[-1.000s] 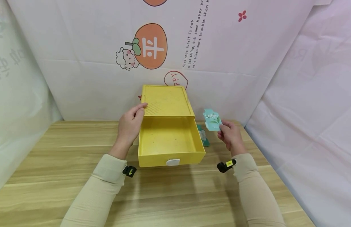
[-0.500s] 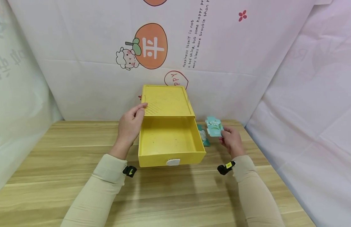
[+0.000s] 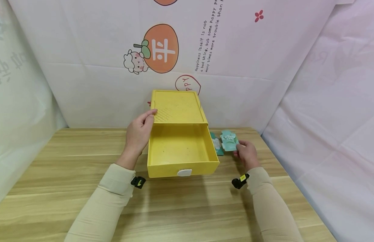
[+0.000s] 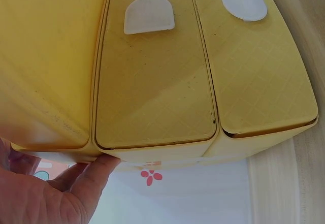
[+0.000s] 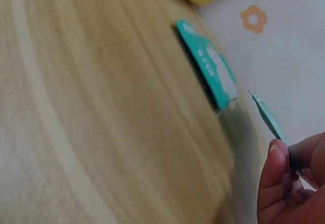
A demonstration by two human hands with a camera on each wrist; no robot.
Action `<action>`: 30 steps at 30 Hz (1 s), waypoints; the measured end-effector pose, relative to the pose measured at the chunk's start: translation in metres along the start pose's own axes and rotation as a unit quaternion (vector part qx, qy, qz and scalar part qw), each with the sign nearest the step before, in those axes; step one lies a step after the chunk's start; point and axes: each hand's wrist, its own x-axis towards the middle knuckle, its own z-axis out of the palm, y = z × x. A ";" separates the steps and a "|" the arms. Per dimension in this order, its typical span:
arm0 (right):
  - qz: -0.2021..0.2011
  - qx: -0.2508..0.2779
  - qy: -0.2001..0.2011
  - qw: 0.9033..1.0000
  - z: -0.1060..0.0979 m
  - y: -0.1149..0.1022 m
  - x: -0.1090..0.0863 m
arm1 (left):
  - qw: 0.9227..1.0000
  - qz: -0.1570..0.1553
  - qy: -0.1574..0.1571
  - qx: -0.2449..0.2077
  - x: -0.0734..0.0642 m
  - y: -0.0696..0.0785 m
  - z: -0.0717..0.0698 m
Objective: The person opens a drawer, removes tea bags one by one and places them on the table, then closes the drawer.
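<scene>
A yellow plastic drawer cabinet point(image 3: 177, 106) stands against the back cloth with its top drawer point(image 3: 182, 170) pulled out; no item shows inside it. My left hand point(image 3: 139, 132) holds the cabinet's upper left edge, a fingertip over the top and other fingers along the side. In the left wrist view, white pull tabs point(image 4: 150, 14) mark the two lower drawers. My right hand point(image 3: 248, 154) pinches a thin light-teal tea sachet point(image 3: 230, 140) by its near right corner, right of the cabinet. Beside the cabinet lies a darker teal sachet point(image 3: 216, 144) on the table, partly hidden by the drawer.
The wood-grain table point(image 3: 174, 208) runs under everything. A white printed cloth point(image 3: 235, 94) rises behind the cabinet, and another white cloth point(image 3: 332, 134) hangs along the table's right edge. Dark wrist cameras point(image 3: 240, 181) sit at both sleeves.
My right hand has lowered the light-teal tea sachet and brought it slightly right and nearer, down toward the table beside the other sachet. My left hand has stayed on the drawer cabinet.
</scene>
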 end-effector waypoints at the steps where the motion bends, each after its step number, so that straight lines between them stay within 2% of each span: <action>1: 0.001 -0.004 0.001 1.000 0.000 0.002 0.001 | 1.000 0.000 0.000 0.000 0.000 0.000 0.000; 8: 0.010 -0.029 0.025 0.999 -0.002 0.013 0.008 | 1.000 -0.003 -0.002 0.003 0.000 0.000 0.000; 14: -0.005 -0.064 0.034 0.997 -0.001 0.016 0.011 | 1.000 -0.002 -0.001 0.000 0.000 0.001 0.000; 22: -0.028 -0.153 0.047 0.987 0.001 0.016 0.012 | 1.000 -0.002 -0.003 0.001 0.000 0.000 -0.001; 30: -0.026 -0.198 0.052 0.979 0.002 0.017 0.010 | 1.000 -0.007 -0.003 0.001 0.000 0.001 -0.001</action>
